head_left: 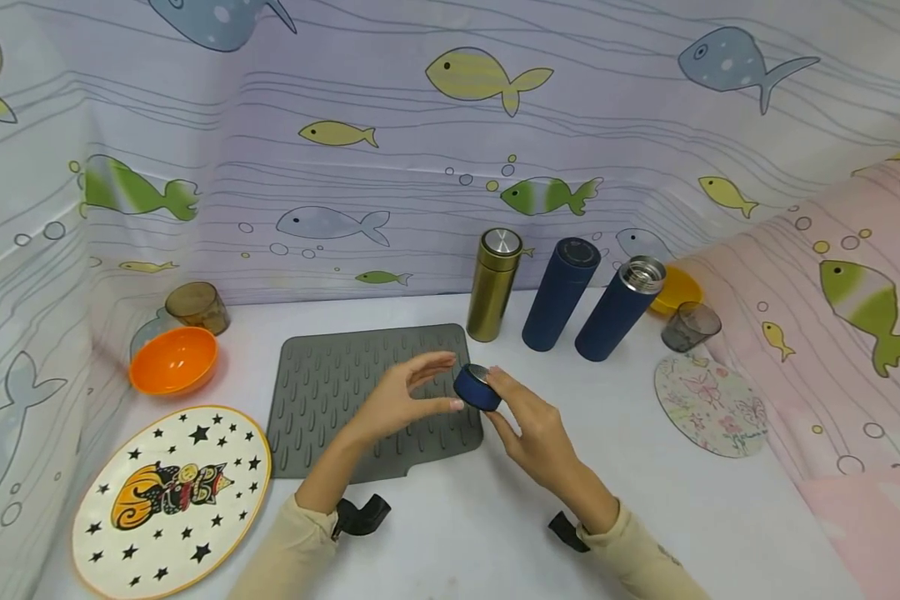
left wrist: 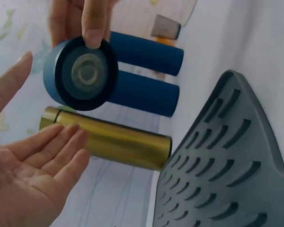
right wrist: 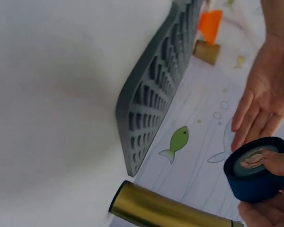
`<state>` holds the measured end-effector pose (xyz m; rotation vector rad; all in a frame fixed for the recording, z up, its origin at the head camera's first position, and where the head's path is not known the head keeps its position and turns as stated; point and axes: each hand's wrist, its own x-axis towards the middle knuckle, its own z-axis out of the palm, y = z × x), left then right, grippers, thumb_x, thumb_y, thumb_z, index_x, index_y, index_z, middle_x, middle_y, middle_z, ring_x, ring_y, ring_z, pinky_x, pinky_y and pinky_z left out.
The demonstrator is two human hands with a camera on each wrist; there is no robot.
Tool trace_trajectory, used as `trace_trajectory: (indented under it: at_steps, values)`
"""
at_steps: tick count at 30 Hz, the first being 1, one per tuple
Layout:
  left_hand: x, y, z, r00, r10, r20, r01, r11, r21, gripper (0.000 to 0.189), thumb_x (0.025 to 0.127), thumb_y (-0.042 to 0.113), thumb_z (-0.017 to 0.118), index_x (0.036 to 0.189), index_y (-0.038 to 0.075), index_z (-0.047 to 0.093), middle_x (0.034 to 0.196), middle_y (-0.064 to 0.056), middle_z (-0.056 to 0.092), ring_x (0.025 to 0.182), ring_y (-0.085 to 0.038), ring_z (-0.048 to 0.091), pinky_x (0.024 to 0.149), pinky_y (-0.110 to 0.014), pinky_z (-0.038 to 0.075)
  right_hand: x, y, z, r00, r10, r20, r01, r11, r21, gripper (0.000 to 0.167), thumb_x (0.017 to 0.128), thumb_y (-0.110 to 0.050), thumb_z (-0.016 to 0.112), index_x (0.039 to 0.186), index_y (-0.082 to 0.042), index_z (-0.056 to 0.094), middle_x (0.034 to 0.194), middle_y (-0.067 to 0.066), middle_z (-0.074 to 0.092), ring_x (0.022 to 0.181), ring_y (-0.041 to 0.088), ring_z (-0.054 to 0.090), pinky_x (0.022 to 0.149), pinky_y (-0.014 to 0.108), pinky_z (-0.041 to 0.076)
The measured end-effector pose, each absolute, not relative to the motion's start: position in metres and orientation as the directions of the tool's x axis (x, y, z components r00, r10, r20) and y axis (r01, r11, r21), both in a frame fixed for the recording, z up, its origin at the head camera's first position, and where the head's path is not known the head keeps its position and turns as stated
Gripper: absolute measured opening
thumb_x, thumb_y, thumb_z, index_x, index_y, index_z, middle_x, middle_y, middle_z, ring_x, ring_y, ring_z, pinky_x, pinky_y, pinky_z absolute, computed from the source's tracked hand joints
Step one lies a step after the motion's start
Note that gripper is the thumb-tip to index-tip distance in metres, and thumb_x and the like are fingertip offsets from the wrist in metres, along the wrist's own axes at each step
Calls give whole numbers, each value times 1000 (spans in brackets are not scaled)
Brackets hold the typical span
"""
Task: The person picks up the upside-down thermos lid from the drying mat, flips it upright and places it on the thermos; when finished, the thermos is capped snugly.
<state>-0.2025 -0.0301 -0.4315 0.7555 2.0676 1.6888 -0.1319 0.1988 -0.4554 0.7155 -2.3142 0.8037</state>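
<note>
My right hand (head_left: 540, 433) pinches a blue flask lid (head_left: 474, 390) between thumb and fingers, above the right edge of the grey drying mat (head_left: 375, 400). In the left wrist view the lid's hollow underside (left wrist: 87, 74) shows, with a round seal inside. My left hand (head_left: 401, 400) is held open beside the lid, its fingers apart and palm toward it, holding nothing. Behind the hands stand a gold flask (head_left: 489, 292), a blue flask with its lid on (head_left: 558, 296) and a lidless blue flask (head_left: 617, 312) with its steel mouth bare.
On the left are an orange bowl (head_left: 172, 362), a brown tumbler (head_left: 198, 307) and an oval cat-patterned placemat (head_left: 217, 533). To the right lie a yellow bowl (head_left: 678, 290), a grey tumbler (head_left: 692, 327) and a round floral mat (head_left: 712, 404). A fish-print curtain (head_left: 390, 183) closes off the back.
</note>
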Motion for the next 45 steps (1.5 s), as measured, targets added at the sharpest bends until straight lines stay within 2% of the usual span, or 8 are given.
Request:
trace_trajectory:
  at_steps: [5, 8, 16, 22, 26, 32, 38, 45]
  values:
    - [-200, -22, -434, -740, 671, 45, 182, 135, 974, 80, 83, 22, 82, 151, 9, 40, 155, -11, 42, 145, -33, 36, 119, -47, 29, -130, 203, -453, -559, -403, 725, -701, 697, -153, 34, 96, -5, 63, 127, 8, 60, 130, 24, 62, 117, 37, 64, 93, 38, 54]
    - [-199, -14, -438, -720, 690, 68, 224, 139, 965, 84, 82, 21, 82, 152, 9, 38, 155, -10, 41, 145, -30, 37, 119, -45, 30, -129, 204, -451, -474, -466, 747, -722, 692, -27, 32, 105, -11, 46, 125, 9, 62, 129, 24, 62, 117, 37, 64, 93, 37, 55]
    - [-195, 5, -439, -746, 649, 147, 313, 148, 938, 75, 74, 16, 88, 140, 10, 52, 132, -5, 63, 120, -19, 59, 106, -44, 46, -133, 205, -452, -315, -525, 791, -750, 648, 132, 26, 103, 0, 46, 119, 10, 64, 127, 25, 63, 114, 39, 65, 97, 38, 53]
    - [-201, 17, -428, -775, 590, 229, 386, 154, 910, 74, 71, 18, 90, 135, 11, 55, 126, -5, 65, 116, -23, 61, 103, -44, 48, -137, 219, -444, -393, -349, 851, -688, 725, -21, 34, 100, -17, 60, 123, 7, 63, 132, 26, 60, 115, 39, 62, 103, 37, 48]
    - [-208, 27, -409, -778, 572, 261, 417, 159, 895, 75, 70, 18, 91, 135, 10, 54, 126, -8, 65, 118, -25, 61, 102, -44, 49, -148, 246, -439, -493, 3, 870, -541, 783, -309, 60, 86, -18, 78, 132, 10, 53, 142, 25, 51, 127, 40, 52, 108, 38, 42]
    - [-220, 47, -376, -770, 577, 273, 426, 145, 893, 77, 72, 19, 90, 137, 10, 51, 127, -7, 63, 116, -21, 62, 98, -42, 51, -189, 300, -433, -631, 580, 515, -155, 557, -816, 100, 77, -25, 87, 153, -4, 25, 157, 17, 27, 145, 23, 29, 117, 37, 29]
    - [-224, 66, -354, -755, 583, 299, 431, 99, 897, 77, 74, 19, 89, 139, 11, 50, 128, -5, 61, 115, -20, 62, 98, -38, 51, -233, 336, -446, -726, 599, 337, -32, 460, -887, 105, 78, -28, 85, 157, -11, 17, 158, 12, 31, 145, 26, 33, 121, 39, 26]
    - [-217, 75, -345, -744, 585, 323, 457, 92, 885, 76, 73, 20, 89, 138, 11, 51, 131, -3, 60, 116, -16, 59, 102, -34, 48, -219, 324, -448, -668, 646, 369, -83, 429, -899, 81, 80, -17, 83, 145, -3, 38, 143, 18, 48, 130, 36, 49, 109, 50, 41]
